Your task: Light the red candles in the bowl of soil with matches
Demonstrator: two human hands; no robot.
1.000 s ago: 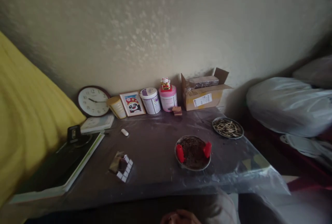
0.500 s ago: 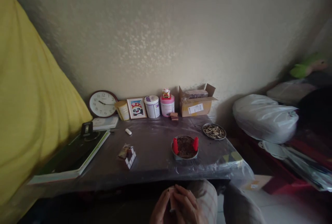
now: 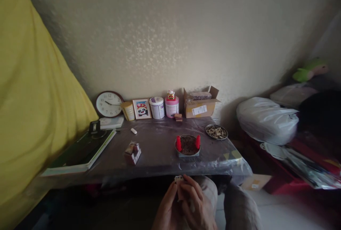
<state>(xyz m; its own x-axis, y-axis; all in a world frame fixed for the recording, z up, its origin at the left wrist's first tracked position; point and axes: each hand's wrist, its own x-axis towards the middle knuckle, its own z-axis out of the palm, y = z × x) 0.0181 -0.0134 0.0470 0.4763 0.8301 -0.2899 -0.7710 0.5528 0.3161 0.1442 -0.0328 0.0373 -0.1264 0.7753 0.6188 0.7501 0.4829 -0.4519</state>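
At the bottom, in front of the table edge, my left hand [image 3: 168, 201] and my right hand [image 3: 195, 200] are close together, both closed around a small pinkish box [image 3: 180, 191] that looks like a matchbox. Small pale bits show at its top end. My right fingers lie across its side; my left thumb presses its left side. The lower fingers are partly hidden. Beyond the hands on the table stands a round dish of dark soil-like stuff [image 3: 188, 145] with two red pieces upright at its sides. A plate of thin pale sticks [image 3: 216, 131] lies behind, to the right.
A stack of small boxes [image 3: 132, 153] and a white oval object [image 3: 133, 131] lie left on the plastic-covered table [image 3: 157, 141]. A large green book [image 3: 80, 152] is further left. Clock [image 3: 109, 104], tins [image 3: 157, 108] and an open carton [image 3: 200, 107] line the wall.
Both hands have risen slightly with the small box, whose top end now shows more plainly. The view has shifted a little; the things on the table look unmoved.
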